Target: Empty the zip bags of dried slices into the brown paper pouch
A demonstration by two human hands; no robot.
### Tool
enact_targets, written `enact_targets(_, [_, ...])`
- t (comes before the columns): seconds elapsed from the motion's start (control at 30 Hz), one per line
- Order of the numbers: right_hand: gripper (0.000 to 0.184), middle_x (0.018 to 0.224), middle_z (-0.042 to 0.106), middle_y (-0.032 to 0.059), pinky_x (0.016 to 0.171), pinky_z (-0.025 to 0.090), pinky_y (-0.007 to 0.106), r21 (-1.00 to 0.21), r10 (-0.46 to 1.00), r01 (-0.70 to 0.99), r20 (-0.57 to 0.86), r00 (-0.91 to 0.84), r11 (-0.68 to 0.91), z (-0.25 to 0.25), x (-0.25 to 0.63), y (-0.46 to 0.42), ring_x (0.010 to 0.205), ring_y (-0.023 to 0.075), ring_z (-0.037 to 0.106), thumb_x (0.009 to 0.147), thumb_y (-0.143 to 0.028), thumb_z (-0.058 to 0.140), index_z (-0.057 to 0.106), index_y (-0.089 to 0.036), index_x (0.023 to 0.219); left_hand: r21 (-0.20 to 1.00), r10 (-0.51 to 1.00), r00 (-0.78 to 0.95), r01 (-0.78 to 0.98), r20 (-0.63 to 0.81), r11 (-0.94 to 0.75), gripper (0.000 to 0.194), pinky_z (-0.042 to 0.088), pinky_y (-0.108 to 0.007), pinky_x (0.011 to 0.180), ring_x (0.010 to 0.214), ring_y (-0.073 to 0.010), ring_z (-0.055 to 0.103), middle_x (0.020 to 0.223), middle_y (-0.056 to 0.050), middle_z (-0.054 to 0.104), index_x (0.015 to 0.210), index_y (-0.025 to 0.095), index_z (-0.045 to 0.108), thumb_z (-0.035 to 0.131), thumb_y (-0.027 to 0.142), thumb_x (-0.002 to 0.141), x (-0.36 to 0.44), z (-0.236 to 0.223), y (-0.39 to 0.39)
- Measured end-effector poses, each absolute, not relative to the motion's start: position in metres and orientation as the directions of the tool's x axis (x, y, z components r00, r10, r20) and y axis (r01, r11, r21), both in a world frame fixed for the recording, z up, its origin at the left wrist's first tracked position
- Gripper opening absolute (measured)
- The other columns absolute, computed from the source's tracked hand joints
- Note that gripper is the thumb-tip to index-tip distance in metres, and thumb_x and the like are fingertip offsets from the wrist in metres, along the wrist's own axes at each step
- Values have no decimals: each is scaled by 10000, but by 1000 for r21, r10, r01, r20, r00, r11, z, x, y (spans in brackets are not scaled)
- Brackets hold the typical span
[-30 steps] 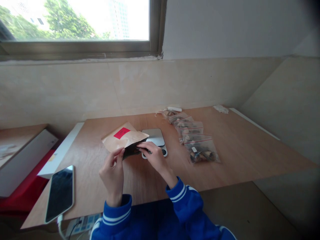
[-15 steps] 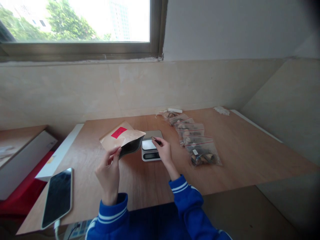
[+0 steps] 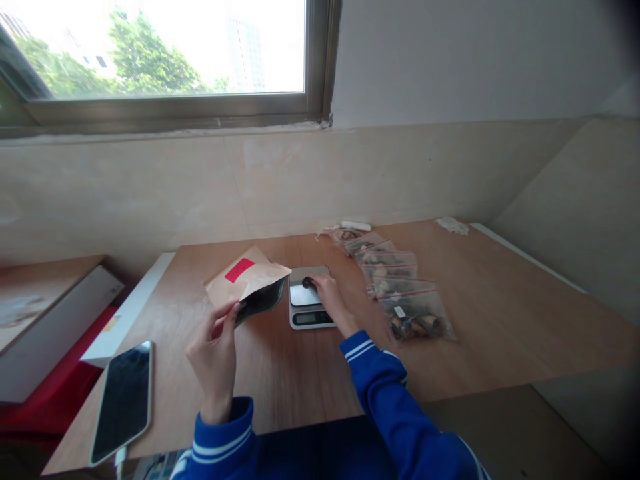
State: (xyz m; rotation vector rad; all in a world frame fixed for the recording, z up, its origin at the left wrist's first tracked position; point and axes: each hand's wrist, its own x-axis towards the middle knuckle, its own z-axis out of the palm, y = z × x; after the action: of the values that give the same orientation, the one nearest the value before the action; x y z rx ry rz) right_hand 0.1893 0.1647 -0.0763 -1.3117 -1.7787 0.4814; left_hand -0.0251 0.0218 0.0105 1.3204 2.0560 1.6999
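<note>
A brown paper pouch [image 3: 249, 283] with a red label [image 3: 239, 269] is held above the desk [image 3: 500, 313], left of its middle, its dark open mouth turned toward the near edge; it is pinched at its near lower corner between the thumb and fingers of the left hand [image 3: 215, 357]. Just to the right of the pouch, a small digital scale [image 3: 310, 305] is set on the desk near its middle. The right hand [image 3: 333, 300] is laid over the right side of the scale's platform, and a small dark piece [image 3: 308, 283] is pinched at its fingertips, touching or just above the platform; which cannot be told. Toward the far edge and running to the right of the scale, a row of clear zip bags [image 3: 395, 287] is laid out. A phone [image 3: 123, 400] is placed screen up at the near left corner of the desk.
</note>
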Motion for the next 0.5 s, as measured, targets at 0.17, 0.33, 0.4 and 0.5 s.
enact_targets(0.17, [411,973,739,113,823,530,332,-727,908,575,412,-71,375,-78,197,167,854,200,674,853,-65,502,667,-171,1214,863,699,-601,502,388,-48,347,467,-264,697,793,-203,707,861,-4,751,916,253,736,651,562,784,-26,12,19])
enact_targets(0.33, [364,1138,706,121,856,533,324,-843,918,407,396,30,350,-84,203,178,968,198,681,866,-142,534,661,-174,1205,868,699,-605,495,382,-47,340,461,-259,701,789,-195,704,856,4,749,911,256,737,657,560,780,-25,11,18])
enact_targets(0.4, [313,1132,708,124,870,534,328,-878,924,341,377,58,337,-87,201,183,990,202,680,858,-169,555,680,-155,1145,873,705,-602,484,375,-52,332,461,-255,700,789,-190,703,859,7,749,912,261,737,660,555,779,-26,10,19])
enact_targets(0.5, [254,1063,724,128,855,539,335,-895,934,310,354,55,320,-91,199,188,958,207,687,868,-214,553,690,-136,1068,874,708,-602,484,369,-44,324,458,-248,685,784,-184,702,845,12,749,918,268,737,662,550,779,-27,10,19])
